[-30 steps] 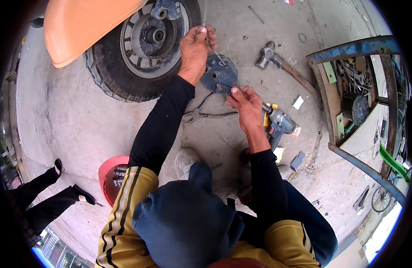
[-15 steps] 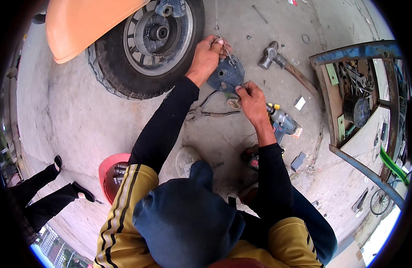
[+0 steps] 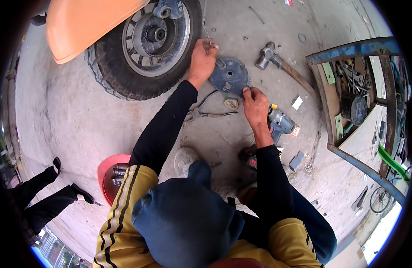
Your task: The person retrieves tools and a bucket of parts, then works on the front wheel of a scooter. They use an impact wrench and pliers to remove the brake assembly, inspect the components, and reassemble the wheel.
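A round dark blue-grey brake plate (image 3: 230,77) with a hole in its middle is held just ahead of me, beside the wheel (image 3: 145,85). My right hand (image 3: 256,106) pinches its near right rim between thumb and fingers; a small coil spring (image 3: 250,81) shows along that edge. To the left of the plate, apart from it, my left hand (image 3: 202,61) is closed in a pinch on the end of a thin cable (image 3: 207,34) that runs away from me past the tyre.
Pliers (image 3: 201,111), a hammer (image 3: 281,62), a cordless impact wrench (image 3: 279,123) and a loose spring (image 3: 256,14) lie on the concrete. At right stands a blue-framed tool box (image 3: 333,105). An orange panel (image 3: 87,27) overhangs the wheel. A red bowl (image 3: 105,172) and a bystander's legs (image 3: 58,192) are at left.
My left hand has drawn back left from the plate with the cable end. The plate has turned so its round face shows more fully, and my right hand still grips its rim.
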A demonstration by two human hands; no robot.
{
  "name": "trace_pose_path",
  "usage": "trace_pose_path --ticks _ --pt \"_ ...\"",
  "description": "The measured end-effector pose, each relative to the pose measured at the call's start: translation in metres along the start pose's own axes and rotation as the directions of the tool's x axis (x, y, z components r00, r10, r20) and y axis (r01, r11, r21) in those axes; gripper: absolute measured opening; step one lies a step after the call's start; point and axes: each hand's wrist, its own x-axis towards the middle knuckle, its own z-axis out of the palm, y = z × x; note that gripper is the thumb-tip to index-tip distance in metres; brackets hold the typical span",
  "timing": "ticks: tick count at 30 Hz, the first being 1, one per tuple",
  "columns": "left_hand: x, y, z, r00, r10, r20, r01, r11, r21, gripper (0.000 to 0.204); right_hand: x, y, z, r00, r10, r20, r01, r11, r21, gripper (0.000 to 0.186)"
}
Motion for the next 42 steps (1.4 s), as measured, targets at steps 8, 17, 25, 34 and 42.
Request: trace_pose_path --ticks 8,17,25,34,42 --pt "-0.078 0.018 0.014 0.922 0.261 0.287 -0.376 0.785 0.492 0.072 0.005 0.019 -0.016 0.908 0.020 0.419 -0.146 0.951 0.271 0.031" --pt "-0.073 0.009 0.002 0.824 0.191 0.533 -0.484 0.727 0.487 0.056 -0.003 0.021 -0.012 0.900 0.168 0.402 -0.370 0.781 0.504 0.023" --pt "-0.069 0.008 0.003 0.792 0.216 0.572 -0.527 0.716 0.459 0.056 0.001 0.034 -0.005 0.997 0.030 -0.066 -0.014 0.972 0.236 0.018" --pt "-0.071 0.010 -0.006 0.784 0.184 0.593 -0.527 0.704 0.477 0.055 0.049 0.001 -0.078 0.994 -0.107 0.025 0.104 0.988 0.112 0.030" --pt "-0.083 0.018 -0.006 0.889 0.180 0.421 -0.424 0.672 0.607 0.057 0.136 -0.044 -0.039 0.942 -0.306 0.138 0.328 0.925 -0.191 0.052"
